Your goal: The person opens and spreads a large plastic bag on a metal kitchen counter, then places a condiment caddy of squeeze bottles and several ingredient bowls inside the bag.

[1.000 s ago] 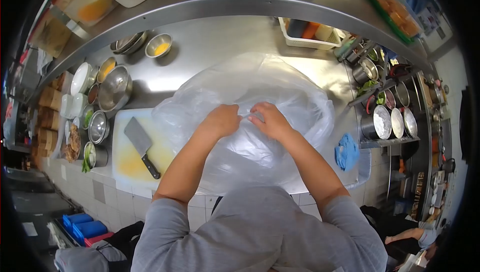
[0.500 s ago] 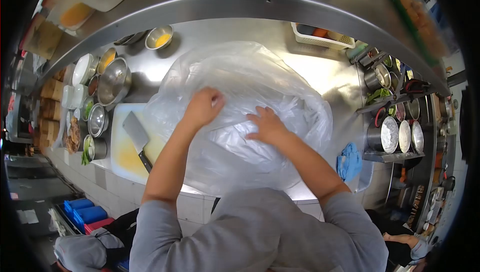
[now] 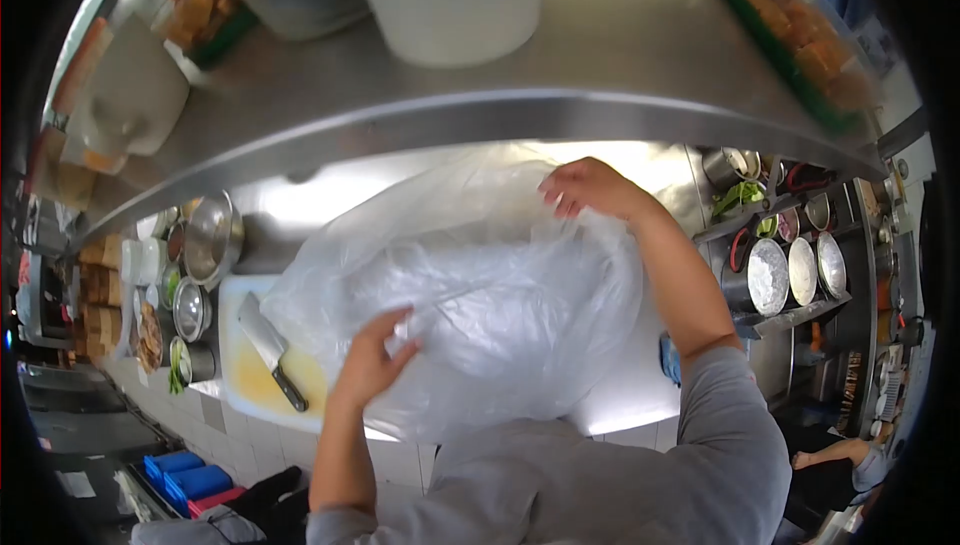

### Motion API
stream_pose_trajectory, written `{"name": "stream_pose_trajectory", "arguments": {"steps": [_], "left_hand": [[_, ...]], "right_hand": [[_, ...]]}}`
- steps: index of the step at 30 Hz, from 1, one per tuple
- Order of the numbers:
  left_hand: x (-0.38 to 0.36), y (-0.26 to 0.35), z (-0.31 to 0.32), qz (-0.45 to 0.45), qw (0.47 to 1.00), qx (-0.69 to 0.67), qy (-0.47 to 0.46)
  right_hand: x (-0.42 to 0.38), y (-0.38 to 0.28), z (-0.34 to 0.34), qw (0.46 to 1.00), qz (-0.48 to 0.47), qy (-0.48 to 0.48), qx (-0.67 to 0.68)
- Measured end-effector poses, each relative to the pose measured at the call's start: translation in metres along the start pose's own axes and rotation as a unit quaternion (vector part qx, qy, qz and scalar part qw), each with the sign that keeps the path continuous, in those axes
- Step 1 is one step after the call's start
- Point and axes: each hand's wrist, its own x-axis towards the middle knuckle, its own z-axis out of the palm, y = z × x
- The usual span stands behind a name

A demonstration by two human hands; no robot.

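Observation:
A large clear plastic bag [image 3: 480, 295] lies spread and crumpled over the steel worktop in front of me. Near the bag's front left part is my left hand [image 3: 378, 357], thumb apart from the fingers, with nothing in it. My right hand [image 3: 592, 190] reaches to the far right part of the bag; its fingers are bent at the plastic, and whether they pinch it is too blurred to tell. To the left, a cleaver [image 3: 262, 333] with a black handle rests on a stained cutting board [image 3: 240, 385], whose right edge the bag partly covers.
A steel shelf edge [image 3: 480, 115] crosses above the worktop, with a white tub [image 3: 450, 5] on it. Metal bowls [image 3: 212, 237] stand at the left. Several pans [image 3: 768, 277] sit on a right rack, near a blue cloth [image 3: 670, 357]. People are partly visible at both lower corners.
My right hand has moved up and right to the bag's far side. My left hand has come nearer to my body. The view has tilted, so the shelf fills more of it.

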Motion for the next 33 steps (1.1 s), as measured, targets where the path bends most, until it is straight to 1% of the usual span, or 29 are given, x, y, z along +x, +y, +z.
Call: {"name": "stream_pose_trajectory", "arguments": {"steps": [1, 2, 3, 4, 6, 8, 9, 11, 12, 14, 18, 20, 21, 23, 24, 25, 26, 28, 29, 30, 31, 32, 33], "left_hand": [[-0.015, 0.004, 0.009, -0.013, 1.0, -0.024, -0.002], [-0.03, 0.006, 0.017, -0.026, 0.998, -0.048, -0.003], [-0.044, 0.013, 0.027, -0.043, 0.997, -0.059, -0.012], [-0.057, 0.021, 0.036, -0.059, 0.996, -0.068, -0.019], [-0.08, 0.033, 0.049, -0.12, 0.989, -0.03, -0.083], [-0.096, 0.033, 0.063, -0.131, 0.984, -0.076, -0.092], [-0.101, 0.036, 0.066, -0.125, 0.986, -0.07, -0.083], [-0.107, 0.042, 0.068, -0.158, 0.982, -0.038, -0.093], [-0.107, 0.043, 0.068, -0.155, 0.983, -0.034, -0.092], [-0.103, 0.047, 0.07, -0.163, 0.984, -0.026, -0.064], [-0.072, 0.078, 0.065, -0.178, 0.98, 0.003, -0.085], [-0.049, 0.094, 0.065, -0.072, 0.993, 0.026, -0.09], [-0.035, 0.098, 0.065, -0.067, 0.993, 0.028, -0.093], [-0.003, 0.1, 0.068, 0.118, 0.983, 0.114, -0.082], [0.015, 0.109, 0.068, 0.124, 0.982, 0.116, -0.086], [0.033, 0.12, 0.069, 0.16, 0.976, 0.129, -0.072], [0.052, 0.13, 0.07, 0.195, 0.969, 0.141, -0.058], [0.093, 0.147, 0.073, 0.234, 0.96, 0.142, -0.066], [0.112, 0.159, 0.074, 0.241, 0.959, 0.128, -0.069], [0.132, 0.164, 0.078, 0.256, 0.958, 0.116, -0.051], [0.152, 0.165, 0.082, 0.269, 0.957, 0.104, -0.034], [0.172, 0.167, 0.086, 0.23, 0.967, 0.109, -0.018], [0.193, 0.168, 0.09, 0.19, 0.975, 0.115, -0.002]], "right_hand": [[0.016, -0.002, -0.019, 0.992, 0.027, 0.112, 0.053], [0.054, 0.044, -0.057, 0.972, -0.044, 0.198, 0.12], [0.09, 0.095, -0.095, 0.951, -0.169, 0.224, 0.129], [0.103, 0.102, -0.119, 0.941, -0.148, 0.27, 0.143], [0.112, 0.104, -0.139, 0.927, -0.079, 0.325, 0.171], [0.109, 0.12, -0.145, 0.918, -0.039, 0.335, 0.21], [0.109, 0.125, -0.145, 0.914, -0.025, 0.333, 0.229], [0.11, 0.134, -0.141, 0.905, -0.012, 0.334, 0.264], [0.109, 0.138, -0.139, 0.9, -0.007, 0.334, 0.279], [0.112, 0.142, -0.136, 0.893, 0.002, 0.336, 0.3], [0.116, 0.143, -0.123, 0.874, 0.016, 0.343, 0.344], [0.117, 0.145, -0.114, 0.859, 0.019, 0.355, 0.369], [0.116, 0.147, -0.107, 0.849, 0.021, 0.363, 0.383], [0.106, 0.153, -0.09, 0.828, 0.025, 0.387, 0.406], [0.097, 0.151, -0.08, 0.817, 0.026, 0.406, 0.409], [0.081, 0.145, -0.069, 0.81, 0.023, 0.425, 0.404], [0.047, 0.117, -0.051, 0.812, 0.01, 0.454, 0.367], [0.035, 0.133, -0.024, 0.769, -0.137, 0.522, 0.343], [0.028, 0.157, -0.014, 0.764, -0.135, 0.528, 0.345], [0.02, 0.181, -0.007, 0.8, -0.138, 0.549, 0.195], [0.015, 0.199, -0.006, 0.819, -0.135, 0.556, 0.042], [-0.012, 0.191, -0.008, 0.817, -0.127, 0.561, 0.046], [-0.063, 0.156, -0.013, 0.871, -0.026, 0.49, 0.032]]}}
